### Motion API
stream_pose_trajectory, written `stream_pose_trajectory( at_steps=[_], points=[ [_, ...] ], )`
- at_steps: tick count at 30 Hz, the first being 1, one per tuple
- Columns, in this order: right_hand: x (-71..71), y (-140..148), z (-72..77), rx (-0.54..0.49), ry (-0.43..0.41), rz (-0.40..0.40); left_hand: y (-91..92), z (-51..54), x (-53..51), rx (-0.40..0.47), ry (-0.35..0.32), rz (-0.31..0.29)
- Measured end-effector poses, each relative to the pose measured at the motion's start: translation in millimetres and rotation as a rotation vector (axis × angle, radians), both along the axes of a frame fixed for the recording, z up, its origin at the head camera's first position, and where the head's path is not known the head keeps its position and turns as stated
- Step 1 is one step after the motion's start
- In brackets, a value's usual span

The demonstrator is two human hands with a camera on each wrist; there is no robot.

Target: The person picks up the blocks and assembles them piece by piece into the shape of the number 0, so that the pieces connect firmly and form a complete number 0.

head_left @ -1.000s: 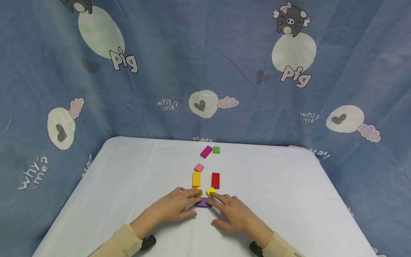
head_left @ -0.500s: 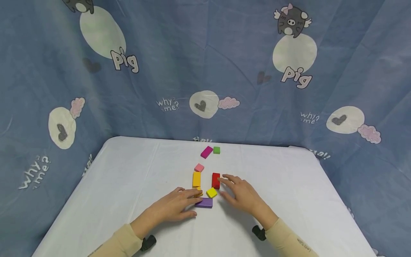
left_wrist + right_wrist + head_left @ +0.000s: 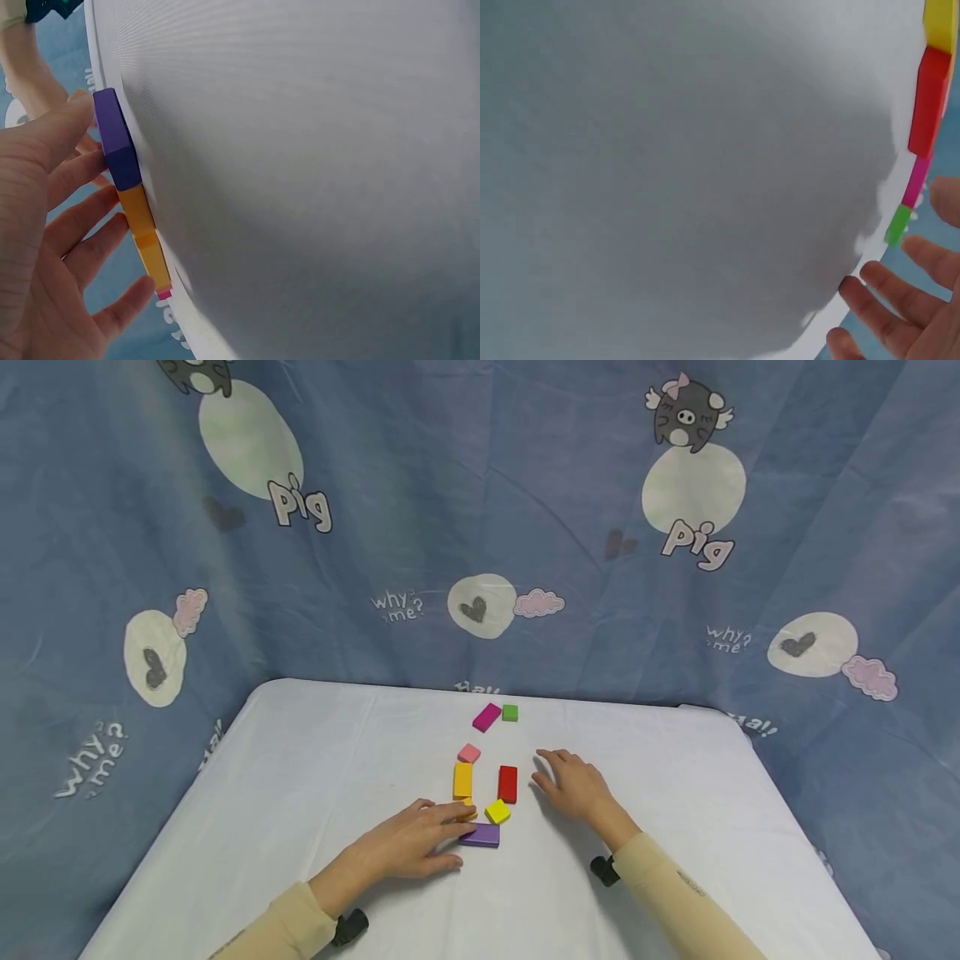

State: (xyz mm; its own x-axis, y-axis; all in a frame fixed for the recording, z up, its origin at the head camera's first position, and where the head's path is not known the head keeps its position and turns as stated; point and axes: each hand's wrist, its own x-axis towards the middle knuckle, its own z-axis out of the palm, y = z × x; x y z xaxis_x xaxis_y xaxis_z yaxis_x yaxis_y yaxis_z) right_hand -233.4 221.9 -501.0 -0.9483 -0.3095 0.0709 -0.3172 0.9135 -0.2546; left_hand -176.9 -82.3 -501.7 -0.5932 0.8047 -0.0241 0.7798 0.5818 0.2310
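Observation:
My left hand point(image 3: 410, 842) rests with its fingertips on the left end of a purple block point(image 3: 483, 836) and on a small orange-yellow block point(image 3: 469, 805) behind it. The fingers look loosely extended. My right hand point(image 3: 576, 787) hovers to the right of a red block point(image 3: 507, 784), holding nothing, its fingers spread. A yellow block point(image 3: 497, 812), turned at an angle, lies between the red and purple blocks. A longer orange block point(image 3: 462, 781) stands in line behind the small one, with a pink block point(image 3: 469, 752) at its far end.
Farther back, a magenta block point(image 3: 487, 717) lies slanted beside a small green block point(image 3: 510, 713). All lie on a white-covered table point(image 3: 360, 752). A blue printed curtain point(image 3: 420, 527) hangs behind the table's far edge.
My right hand has left the purple and yellow blocks, passed beside the red block, and moved farther back and right. The left hand stays on its blocks.

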Motion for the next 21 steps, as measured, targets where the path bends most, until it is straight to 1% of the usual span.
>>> stream_pose_trajectory(
  at_steps=[6, 12, 21],
  points=[
    [-18.8, -2, 1.9, 0.016, -0.016, -0.008, 0.2, 0.0, -1.1, 0.0, 0.001, -0.002],
    [-33.2, -7, 4.2, 0.027, -0.048, -0.014, -0.4, 1.6, -1.0, 0.001, -0.006, 0.0],
    [-48.0, -13, 5.2, 0.057, -0.114, -0.056, -1.2, 0.0, -0.6, -0.004, -0.029, 0.009]
  ],
)
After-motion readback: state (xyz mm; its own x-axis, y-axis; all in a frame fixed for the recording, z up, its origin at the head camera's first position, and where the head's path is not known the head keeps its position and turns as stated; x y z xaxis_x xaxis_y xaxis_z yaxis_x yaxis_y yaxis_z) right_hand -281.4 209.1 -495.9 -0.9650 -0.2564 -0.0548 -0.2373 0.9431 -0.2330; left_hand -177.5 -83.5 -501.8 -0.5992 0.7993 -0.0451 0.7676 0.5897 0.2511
